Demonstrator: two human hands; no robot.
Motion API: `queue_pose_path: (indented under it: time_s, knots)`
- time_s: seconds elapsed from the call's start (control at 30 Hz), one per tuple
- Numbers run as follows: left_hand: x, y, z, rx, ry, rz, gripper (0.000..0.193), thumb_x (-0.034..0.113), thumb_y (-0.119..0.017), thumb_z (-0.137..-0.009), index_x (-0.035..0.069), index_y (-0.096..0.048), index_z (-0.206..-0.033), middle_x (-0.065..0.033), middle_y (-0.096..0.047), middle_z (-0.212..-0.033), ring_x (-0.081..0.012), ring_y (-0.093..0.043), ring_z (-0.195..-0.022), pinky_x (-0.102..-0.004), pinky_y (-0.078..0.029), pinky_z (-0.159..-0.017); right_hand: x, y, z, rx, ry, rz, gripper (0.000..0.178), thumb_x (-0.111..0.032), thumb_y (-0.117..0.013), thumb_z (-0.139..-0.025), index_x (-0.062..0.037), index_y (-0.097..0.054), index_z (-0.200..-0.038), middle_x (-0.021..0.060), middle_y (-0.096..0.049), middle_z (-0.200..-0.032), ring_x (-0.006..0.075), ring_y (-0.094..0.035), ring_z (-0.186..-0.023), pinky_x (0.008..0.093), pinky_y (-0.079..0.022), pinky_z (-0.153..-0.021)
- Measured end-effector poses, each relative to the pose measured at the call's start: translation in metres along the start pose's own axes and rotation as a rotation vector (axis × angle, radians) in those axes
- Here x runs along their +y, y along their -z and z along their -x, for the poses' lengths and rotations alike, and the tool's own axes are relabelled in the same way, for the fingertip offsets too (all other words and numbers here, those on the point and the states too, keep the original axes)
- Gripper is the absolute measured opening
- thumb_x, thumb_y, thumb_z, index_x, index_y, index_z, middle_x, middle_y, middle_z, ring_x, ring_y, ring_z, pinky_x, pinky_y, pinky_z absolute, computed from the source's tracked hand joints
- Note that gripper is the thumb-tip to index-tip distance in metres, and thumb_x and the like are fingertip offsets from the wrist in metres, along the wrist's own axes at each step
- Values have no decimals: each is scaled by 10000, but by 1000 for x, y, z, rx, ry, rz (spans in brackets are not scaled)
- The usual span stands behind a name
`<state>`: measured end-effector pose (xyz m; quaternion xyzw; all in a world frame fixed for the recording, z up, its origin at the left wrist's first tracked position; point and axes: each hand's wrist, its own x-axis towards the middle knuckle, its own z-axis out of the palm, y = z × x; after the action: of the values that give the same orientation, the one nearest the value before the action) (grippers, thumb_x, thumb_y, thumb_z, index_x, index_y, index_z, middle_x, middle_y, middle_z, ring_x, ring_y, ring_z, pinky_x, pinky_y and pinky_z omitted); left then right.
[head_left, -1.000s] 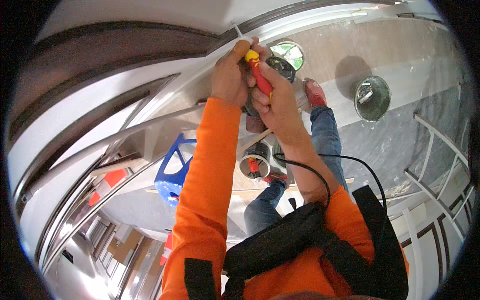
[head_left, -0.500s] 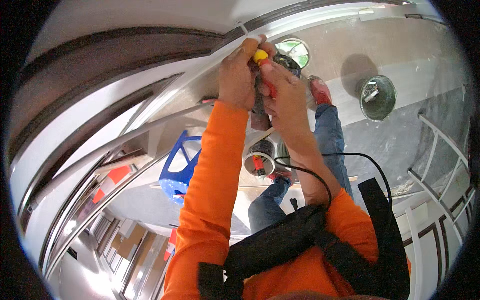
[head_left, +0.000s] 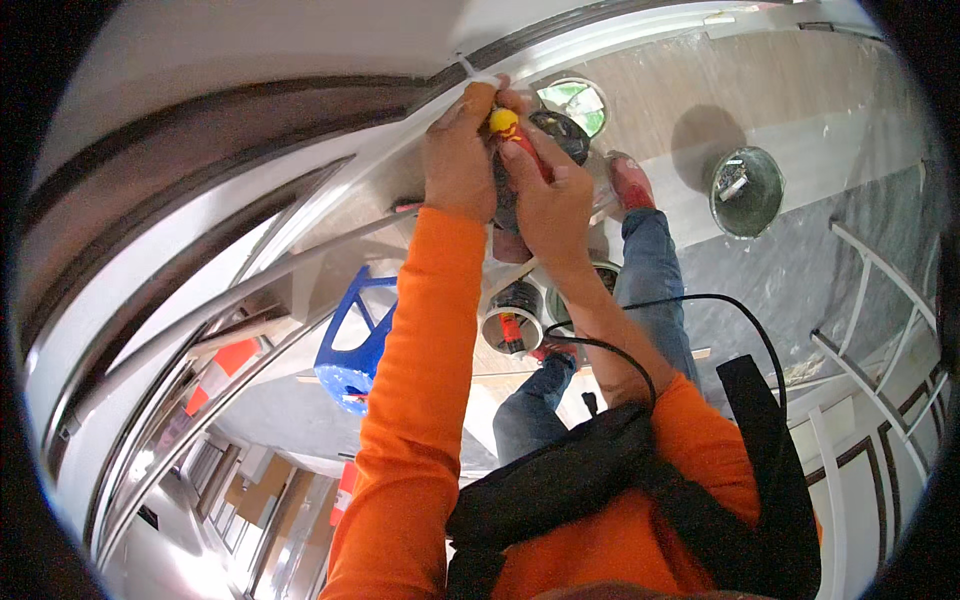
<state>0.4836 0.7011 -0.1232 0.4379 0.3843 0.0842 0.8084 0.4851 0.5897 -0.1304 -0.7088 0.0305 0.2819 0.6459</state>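
Both my hands are raised together beside the white wall, close to its dark brown trim. In my right hand [head_left: 552, 205] is a red-and-yellow tool handle [head_left: 504, 123], its rounded yellow end facing up; the working end is hidden. My left hand [head_left: 458, 160] is closed just to the left of the handle, fingers bent around a small white piece [head_left: 486, 80] at the trim. From its top a thin white stick-like part [head_left: 465, 65] reaches toward the wall. What exactly the left fingers grip is mostly covered.
Below my hands stand a dark bucket [head_left: 562, 135] and a white-rimmed bucket [head_left: 541, 338] with a red-and-black tool [head_left: 511, 330]. A blue stool [head_left: 345, 372] is left, a grey bucket [head_left: 748, 215] right. White metal rails [head_left: 885, 262] rise at the right; a black cord [head_left: 700, 297] loops by my arm.
Both hands have shifted slightly left in the view together with the red-and-yellow handle. My right index finger and thumb have moved on the handle; the grip otherwise looks alike.
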Motion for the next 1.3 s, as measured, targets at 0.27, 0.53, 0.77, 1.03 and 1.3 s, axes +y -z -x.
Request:
queue_pose_path:
  time_s: [0.27, 0.53, 0.77, 1.03, 1.3]
  knots:
    - [15, 5, -3, 30, 94, -22, 366, 245, -591, -951, -35, -570, -1186, -55, -617, -922, -168, -607, -862, -267, -516, -785, -27, 5, 9, -147, -301, -485, 384, -245, -621, -902, -49, -580, -1229, 156, -639, -962, 276, -629, -705, 364, -491, -602]
    - [6, 6, -10, 48, 54, -32, 305, 192, -600, -938, -49, -584, -1125, -57, -610, -895, -162, -601, -824, -257, -509, -766, 4, -6, 4, 117, 429, 424, 402, -208, -625, -897, -59, -566, -1267, 137, -645, -850, 259, -648, -702, 349, -517, -628]
    - [23, 4, -2, -98, -349, -754, 220, 221, -600, -938, 8, -611, -992, -41, -593, -830, -157, -591, -795, -259, -502, -737, -4, -3, 16, -154, -215, -383, 424, -281, -620, -911, -68, -560, -1273, 77, -619, -714, 169, -556, -514, 331, -444, -452]
    - [15, 7, -11, -33, -27, -252, 324, 236, -584, -952, -25, -589, -1144, -51, -635, -902, -145, -605, -839, -253, -491, -746, 9, -16, 5, 70, 216, 58, 462, -230, -646, -904, -24, -514, -1296, 72, -640, -790, 157, -607, -663, 302, -500, -598]
    - [16, 13, -7, -42, -110, -318, 352, 217, -598, -925, -38, -605, -1168, -53, -636, -872, -129, -613, -768, -238, -489, -670, -16, 3, 9, -178, -382, -586, 459, -202, -661, -889, -18, -513, -1283, 106, -656, -872, 196, -634, -762, 328, -516, -709]
